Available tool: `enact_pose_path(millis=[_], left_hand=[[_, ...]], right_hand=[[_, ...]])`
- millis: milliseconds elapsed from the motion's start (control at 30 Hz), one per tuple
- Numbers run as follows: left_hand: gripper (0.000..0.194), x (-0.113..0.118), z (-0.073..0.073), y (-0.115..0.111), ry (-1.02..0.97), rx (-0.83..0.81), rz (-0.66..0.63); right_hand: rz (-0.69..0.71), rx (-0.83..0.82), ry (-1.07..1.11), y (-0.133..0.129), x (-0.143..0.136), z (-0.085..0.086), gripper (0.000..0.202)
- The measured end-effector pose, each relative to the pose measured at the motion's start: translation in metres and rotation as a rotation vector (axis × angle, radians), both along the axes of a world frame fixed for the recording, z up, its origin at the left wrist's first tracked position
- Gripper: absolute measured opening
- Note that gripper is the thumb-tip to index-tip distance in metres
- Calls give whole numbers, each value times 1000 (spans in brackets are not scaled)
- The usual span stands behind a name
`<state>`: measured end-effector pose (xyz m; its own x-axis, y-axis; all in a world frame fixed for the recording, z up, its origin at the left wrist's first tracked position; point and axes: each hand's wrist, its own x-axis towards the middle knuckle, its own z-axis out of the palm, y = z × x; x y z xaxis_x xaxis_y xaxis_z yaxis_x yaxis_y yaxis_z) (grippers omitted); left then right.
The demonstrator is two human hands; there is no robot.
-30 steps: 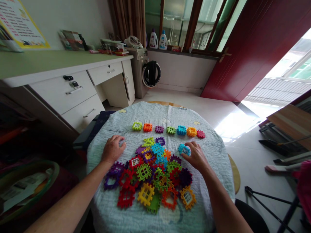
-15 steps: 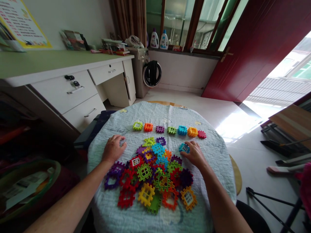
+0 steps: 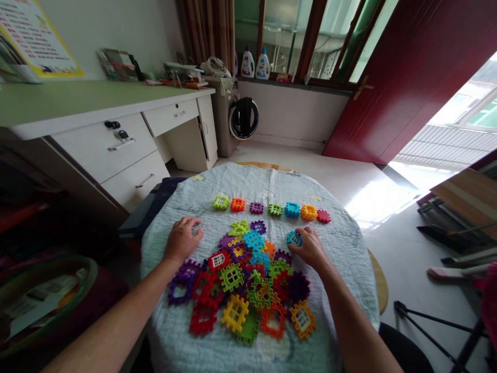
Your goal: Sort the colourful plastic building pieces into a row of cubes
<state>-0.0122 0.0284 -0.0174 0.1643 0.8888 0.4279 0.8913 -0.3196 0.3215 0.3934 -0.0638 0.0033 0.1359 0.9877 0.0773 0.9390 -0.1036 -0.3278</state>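
Observation:
My right hand (image 3: pixel 311 247) has its thumb and fingers around a blue square block with a white window (image 3: pixel 295 238), at the right of the pile. On the cloth left of the pile rests my left hand (image 3: pixel 184 239), its fingers curved and apart from the thumb, with nothing visible in them. Between my forearms lies a heap of notched plastic building blocks, among them a green block (image 3: pixel 232 277), a yellow block (image 3: pixel 235 313) and a red block with a white window (image 3: pixel 218 260). Beyond the heap, several blocks stand in a row, from a lime block (image 3: pixel 221 202) to a red block (image 3: pixel 323 216).
A pale blue cloth (image 3: pixel 202 192) covers the round table. Behind it are a white desk with drawers (image 3: pixel 128 150), a washing machine with its door open (image 3: pixel 225 119) and a red door (image 3: pixel 373 103). A green-rimmed basket (image 3: pixel 91 277) is at the lower left.

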Motion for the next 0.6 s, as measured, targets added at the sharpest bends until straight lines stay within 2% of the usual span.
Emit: enact_pose_path(millis=[167, 300, 433, 600], left_hand=[[21, 1, 1, -2, -9, 13, -12], [20, 2, 2, -2, -17, 11, -7], [20, 2, 2, -2, -20, 7, 1], [20, 1, 1, -2, -16, 9, -8]], right_hand=[[12, 18, 3, 0, -2, 2, 43], [34, 75, 22, 9, 9, 15, 43], [13, 161, -17, 39, 24, 39, 46], [20, 111, -79, 87, 31, 59, 50]])
